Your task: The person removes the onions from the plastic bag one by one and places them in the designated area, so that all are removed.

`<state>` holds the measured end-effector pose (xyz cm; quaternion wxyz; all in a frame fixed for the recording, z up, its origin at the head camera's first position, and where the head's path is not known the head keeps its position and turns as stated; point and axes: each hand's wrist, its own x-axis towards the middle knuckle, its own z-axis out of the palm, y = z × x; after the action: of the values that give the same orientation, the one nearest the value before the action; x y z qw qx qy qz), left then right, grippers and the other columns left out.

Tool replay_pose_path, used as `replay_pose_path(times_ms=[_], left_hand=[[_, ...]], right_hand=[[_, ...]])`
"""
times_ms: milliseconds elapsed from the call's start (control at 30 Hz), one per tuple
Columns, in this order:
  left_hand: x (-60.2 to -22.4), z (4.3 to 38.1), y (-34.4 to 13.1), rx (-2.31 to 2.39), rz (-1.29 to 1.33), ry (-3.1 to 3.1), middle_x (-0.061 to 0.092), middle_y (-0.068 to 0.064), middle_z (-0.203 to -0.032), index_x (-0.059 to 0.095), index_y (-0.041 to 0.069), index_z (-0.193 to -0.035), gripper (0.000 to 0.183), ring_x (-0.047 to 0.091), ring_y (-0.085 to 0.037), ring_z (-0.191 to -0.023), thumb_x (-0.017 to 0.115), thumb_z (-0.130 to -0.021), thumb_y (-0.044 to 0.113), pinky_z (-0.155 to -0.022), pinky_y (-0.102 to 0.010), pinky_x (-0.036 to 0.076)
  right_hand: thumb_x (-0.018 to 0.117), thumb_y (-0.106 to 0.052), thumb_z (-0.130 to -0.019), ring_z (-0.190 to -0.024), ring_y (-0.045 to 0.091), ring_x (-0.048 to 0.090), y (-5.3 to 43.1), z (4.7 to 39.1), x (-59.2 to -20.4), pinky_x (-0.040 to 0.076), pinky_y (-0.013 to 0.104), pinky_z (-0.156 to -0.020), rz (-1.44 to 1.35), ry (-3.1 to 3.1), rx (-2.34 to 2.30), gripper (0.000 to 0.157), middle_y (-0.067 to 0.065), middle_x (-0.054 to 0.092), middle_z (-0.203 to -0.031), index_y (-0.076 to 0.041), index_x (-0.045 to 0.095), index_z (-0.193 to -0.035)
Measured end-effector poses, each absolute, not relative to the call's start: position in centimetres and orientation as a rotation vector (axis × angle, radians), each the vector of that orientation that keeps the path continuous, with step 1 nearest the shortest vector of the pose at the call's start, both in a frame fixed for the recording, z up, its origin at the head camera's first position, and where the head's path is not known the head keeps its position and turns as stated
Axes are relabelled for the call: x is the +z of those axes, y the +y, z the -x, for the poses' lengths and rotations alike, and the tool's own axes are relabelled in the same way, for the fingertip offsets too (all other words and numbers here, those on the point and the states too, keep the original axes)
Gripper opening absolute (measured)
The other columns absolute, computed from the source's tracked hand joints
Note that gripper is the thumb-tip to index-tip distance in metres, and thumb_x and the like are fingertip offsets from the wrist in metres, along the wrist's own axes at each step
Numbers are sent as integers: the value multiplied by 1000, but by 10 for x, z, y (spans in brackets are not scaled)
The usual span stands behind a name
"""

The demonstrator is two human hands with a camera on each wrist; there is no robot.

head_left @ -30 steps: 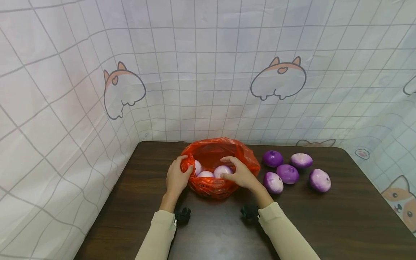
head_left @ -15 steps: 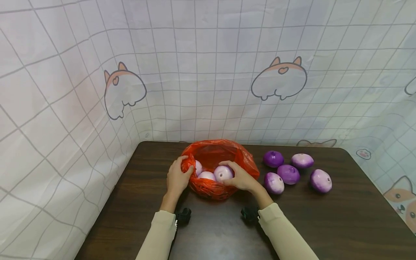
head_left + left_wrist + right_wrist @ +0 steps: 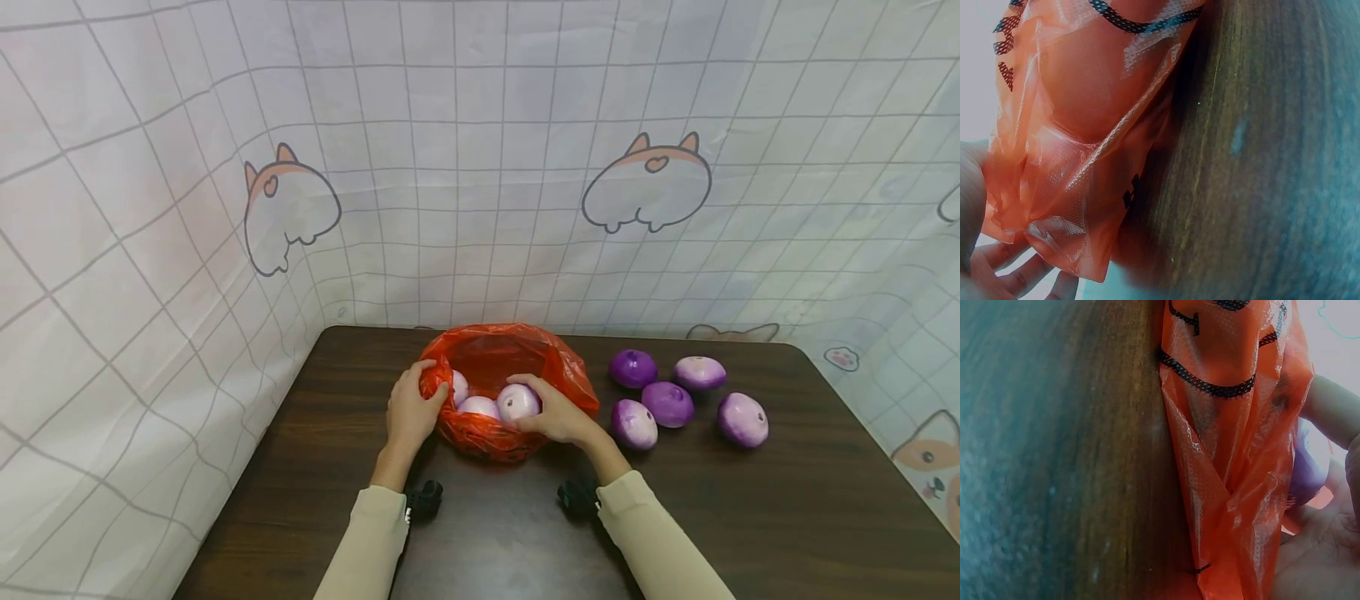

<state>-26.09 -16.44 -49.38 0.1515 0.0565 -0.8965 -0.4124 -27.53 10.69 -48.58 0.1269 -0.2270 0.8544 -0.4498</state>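
Note:
An orange-red plastic bag (image 3: 487, 440) stands with its mouth spread wide at the back middle of the table. Inside it lie a few purple-white onions, among them a pale one (image 3: 477, 407) at the front. My left hand (image 3: 409, 410) grips the bag's gathered left edge; in the left wrist view the thin film (image 3: 1091, 106) bunches between thumb and fingers. Within the bag's right side, my right hand (image 3: 558, 414) holds an onion (image 3: 517, 402), thumb in front and fingers behind. The right wrist view shows that onion's purple side (image 3: 1310, 462) behind the bag wall.
Right of the bag, several more onions lie loose on the dark wooden table (image 3: 750, 508), the closest one (image 3: 633, 424) near the right forearm. A white gridded cloth (image 3: 480, 167) with cartoon dogs rises behind and at both sides.
My right hand's fingers have closed round the onion in the bag, and the onion has turned so its dark end spot shows. My left hand keeps its grip on the bag's edge.

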Motion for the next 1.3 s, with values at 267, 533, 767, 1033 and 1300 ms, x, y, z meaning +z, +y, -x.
replay_pose_path(times_ms=[267,533,767,1033,1300], left_hand=[[-494,260,-165,-1193,-150,-2571,64,-14,-131,60,22,-136,46,61,-37,-120,73,-92,32,-103,-60,49],[-494,260,-164,-1198,-153,-2574,64,-14,-131,60,22,-136,46,61,-37,-119,72,-93,32,-102,-59,50],[-494,260,-165,-1197,-148,-2569,64,-14,-132,60,21,-136,46,61,-37,-119,73,-93,32,-102,-59,50],[-494,260,-164,-1179,-146,-2571,64,-15,-131,61,21,-136,46,61,-38,-120,72,-93,32,-103,-59,49],[-495,260,-164,-1190,-146,-2568,65,-15,-131,61,21,-136,46,61,-38,-119,73,-93,31,-102,-60,49]], right_hand=[[79,-31,-88,-132,36,51,109,275,-487,45,64,-109,684,2504,-1299,71,11,50,-151,-23,44,-149],[79,-31,-88,-131,36,52,108,275,-487,45,63,-110,682,2517,-1295,70,11,50,-151,-23,45,-149],[80,-29,-88,-130,36,53,108,274,-488,45,63,-108,680,2543,-1302,70,11,51,-150,-21,45,-149],[81,-27,-87,-129,36,55,109,273,-486,45,64,-109,680,2572,-1366,74,10,52,-151,-22,45,-151],[82,-23,-86,-126,36,57,111,272,-481,47,63,-108,668,2586,-1427,72,9,54,-148,-26,46,-149]])
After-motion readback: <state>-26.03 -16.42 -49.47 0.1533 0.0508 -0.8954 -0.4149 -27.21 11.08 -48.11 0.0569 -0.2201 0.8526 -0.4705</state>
